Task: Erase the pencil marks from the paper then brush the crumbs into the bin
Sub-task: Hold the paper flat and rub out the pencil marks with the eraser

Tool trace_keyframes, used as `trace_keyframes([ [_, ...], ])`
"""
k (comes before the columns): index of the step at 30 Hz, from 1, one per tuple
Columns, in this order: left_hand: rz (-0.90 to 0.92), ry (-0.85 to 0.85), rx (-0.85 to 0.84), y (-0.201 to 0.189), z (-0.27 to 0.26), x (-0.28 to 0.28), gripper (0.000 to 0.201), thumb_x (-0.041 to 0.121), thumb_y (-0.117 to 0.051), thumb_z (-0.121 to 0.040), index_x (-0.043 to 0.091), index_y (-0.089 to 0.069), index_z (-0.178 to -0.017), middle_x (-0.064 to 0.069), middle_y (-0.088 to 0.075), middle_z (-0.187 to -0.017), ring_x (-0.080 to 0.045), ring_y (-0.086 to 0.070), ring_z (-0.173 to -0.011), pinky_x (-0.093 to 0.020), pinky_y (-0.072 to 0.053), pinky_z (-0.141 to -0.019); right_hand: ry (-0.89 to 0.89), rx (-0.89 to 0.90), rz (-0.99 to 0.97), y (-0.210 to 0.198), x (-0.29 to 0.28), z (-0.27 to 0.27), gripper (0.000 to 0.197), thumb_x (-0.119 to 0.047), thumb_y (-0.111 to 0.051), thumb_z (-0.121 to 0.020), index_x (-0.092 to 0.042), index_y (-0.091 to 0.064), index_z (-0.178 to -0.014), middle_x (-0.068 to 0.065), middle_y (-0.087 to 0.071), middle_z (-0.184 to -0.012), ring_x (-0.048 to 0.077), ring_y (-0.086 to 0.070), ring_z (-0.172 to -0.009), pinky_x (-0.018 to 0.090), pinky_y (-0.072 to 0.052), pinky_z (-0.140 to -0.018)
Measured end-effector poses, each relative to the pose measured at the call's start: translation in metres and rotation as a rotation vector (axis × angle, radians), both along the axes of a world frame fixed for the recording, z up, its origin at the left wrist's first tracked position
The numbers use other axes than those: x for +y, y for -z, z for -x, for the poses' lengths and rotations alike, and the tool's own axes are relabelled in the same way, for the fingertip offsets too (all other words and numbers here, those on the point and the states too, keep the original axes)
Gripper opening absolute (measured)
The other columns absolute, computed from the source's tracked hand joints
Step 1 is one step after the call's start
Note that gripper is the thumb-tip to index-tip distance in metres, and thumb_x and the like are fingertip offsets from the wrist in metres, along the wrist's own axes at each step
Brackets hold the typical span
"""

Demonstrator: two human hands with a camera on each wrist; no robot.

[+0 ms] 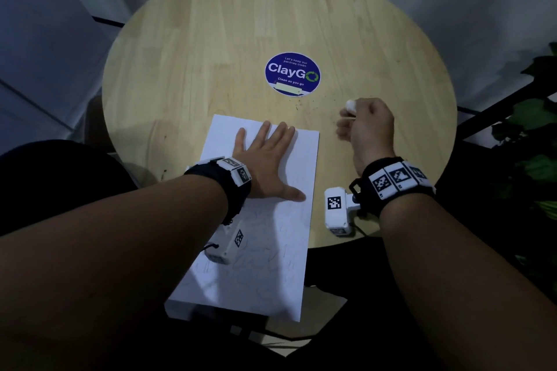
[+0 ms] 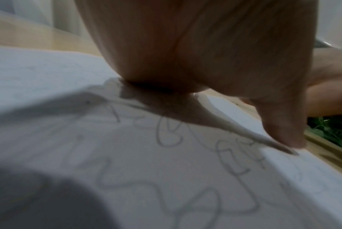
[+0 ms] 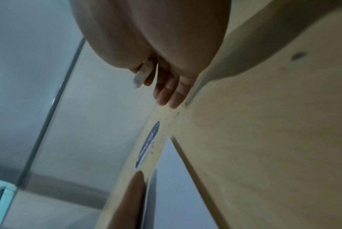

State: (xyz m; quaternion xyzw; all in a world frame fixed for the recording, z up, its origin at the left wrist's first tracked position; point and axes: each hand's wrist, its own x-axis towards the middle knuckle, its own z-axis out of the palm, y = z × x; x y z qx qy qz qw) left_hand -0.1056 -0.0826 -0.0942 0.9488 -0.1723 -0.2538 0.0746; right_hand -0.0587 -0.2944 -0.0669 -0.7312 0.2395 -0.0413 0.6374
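A white sheet of paper (image 1: 265,238) lies on the round wooden table (image 1: 211,39), its near end hanging over the table's front edge. Faint pencil scribbles (image 2: 234,162) cover its near half. My left hand (image 1: 265,159) lies flat on the paper's far part, fingers spread and thumb (image 2: 283,127) pressing near the right edge. My right hand (image 1: 364,126) hovers over bare wood right of the paper, pinching a white eraser (image 1: 351,105) (image 3: 139,77) between thumb and forefinger, the other fingers (image 3: 170,94) reaching toward dark eraser crumbs (image 1: 319,104) (image 3: 175,113). No bin is in view.
A round blue "ClayGo" sticker (image 1: 292,74) sits at the table's middle, just beyond the crumbs. Green plant leaves (image 1: 536,117) stand off the table's right side. A dark chair (image 1: 60,175) is at the left.
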Motion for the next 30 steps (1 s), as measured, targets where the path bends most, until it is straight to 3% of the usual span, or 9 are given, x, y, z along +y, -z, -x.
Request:
trace_keyframes([
  [2,-0.005,0.008,0.003,0.001,0.0,-0.001,0.131,0.104,-0.046,-0.067,0.044,0.021,-0.162,0.009,0.031,-0.171,-0.023,0.032,-0.157,-0.066,0.019,-0.121,-0.123,0.061,-0.006,-0.006,-0.001,0.006,0.016,-0.017,-0.055,-0.104,-0.017,-0.066,-0.092,0.0,-0.064,-0.069,0.017,-0.051,-0.05,0.032,-0.043,-0.05],
  [5,-0.025,0.026,0.006,0.002,0.001,-0.001,0.123,0.104,-0.044,-0.068,0.053,0.018,-0.16,0.008,0.033,-0.17,-0.025,0.033,-0.156,-0.068,0.018,-0.12,-0.345,0.189,0.028,-0.007,0.001,0.019,0.016,-0.018,-0.057,-0.104,-0.015,-0.069,-0.094,0.002,-0.058,-0.066,0.018,-0.043,-0.048,0.028,-0.035,-0.047],
  [12,-0.089,0.079,-0.047,-0.006,-0.003,-0.002,0.12,0.104,-0.038,-0.072,0.048,0.016,-0.163,0.003,0.031,-0.171,-0.031,0.031,-0.157,-0.072,0.013,-0.12,-0.653,0.324,0.231,-0.003,0.005,0.044,0.016,-0.022,-0.056,-0.104,-0.011,-0.066,-0.099,0.01,-0.064,-0.072,0.019,-0.041,-0.047,0.028,-0.033,-0.047],
  [17,-0.078,0.104,-0.028,-0.005,0.0,-0.004,0.12,0.1,-0.038,-0.077,0.04,0.019,-0.164,0.007,0.028,-0.172,-0.027,0.028,-0.158,-0.072,0.011,-0.121,-0.733,0.266,0.382,-0.002,0.015,0.043,0.006,-0.023,-0.061,-0.101,-0.018,-0.066,-0.1,0.009,-0.069,-0.074,0.018,-0.053,-0.048,0.03,-0.042,-0.049],
  [19,-0.087,0.095,-0.004,-0.002,0.001,-0.003,0.126,0.104,-0.038,-0.071,0.042,0.024,-0.161,0.009,0.033,-0.17,-0.026,0.03,-0.157,-0.071,0.013,-0.121,-0.729,0.2,0.506,-0.002,0.02,0.042,0.006,-0.024,-0.063,-0.1,-0.019,-0.066,-0.097,0.007,-0.072,-0.079,0.018,-0.06,-0.059,0.033,-0.048,-0.058],
  [21,-0.096,0.103,0.008,0.0,0.0,-0.002,0.133,0.108,-0.037,-0.063,0.043,0.027,-0.16,0.01,0.035,-0.169,-0.026,0.033,-0.156,-0.072,0.014,-0.12,-0.714,0.15,0.589,-0.004,0.023,0.042,0.008,-0.023,-0.064,-0.099,-0.018,-0.065,-0.092,0.001,-0.067,-0.077,0.018,-0.06,-0.067,0.034,-0.046,-0.063],
  [24,-0.096,0.104,0.025,0.001,0.0,-0.003,0.137,0.11,-0.038,-0.06,0.043,0.027,-0.16,0.01,0.036,-0.168,-0.027,0.034,-0.156,-0.073,0.013,-0.119,-0.894,0.215,0.607,-0.01,0.025,0.043,0.009,-0.014,-0.067,-0.094,-0.015,-0.069,-0.085,-0.006,-0.068,-0.075,0.006,-0.061,-0.061,0.032,-0.046,-0.064],
  [26,-0.101,0.105,0.024,0.001,-0.001,-0.003,0.137,0.11,-0.038,-0.059,0.043,0.028,-0.16,0.01,0.037,-0.168,-0.027,0.034,-0.156,-0.073,0.012,-0.119,-1.006,0.286,0.603,-0.014,0.028,0.045,0.011,-0.011,-0.069,-0.092,-0.016,-0.07,-0.082,-0.004,-0.075,-0.077,0.01,-0.067,-0.063,0.034,-0.054,-0.067],
  [30,-0.105,0.104,0.029,0.0,-0.001,-0.004,0.137,0.109,-0.039,-0.06,0.043,0.027,-0.16,0.009,0.037,-0.168,-0.027,0.034,-0.156,-0.073,0.013,-0.119,-0.775,0.138,0.681,-0.011,0.025,0.04,0.013,-0.018,-0.067,-0.096,-0.022,-0.068,-0.084,-0.005,-0.067,-0.079,0.016,-0.063,-0.073,0.031,-0.044,-0.064],
])
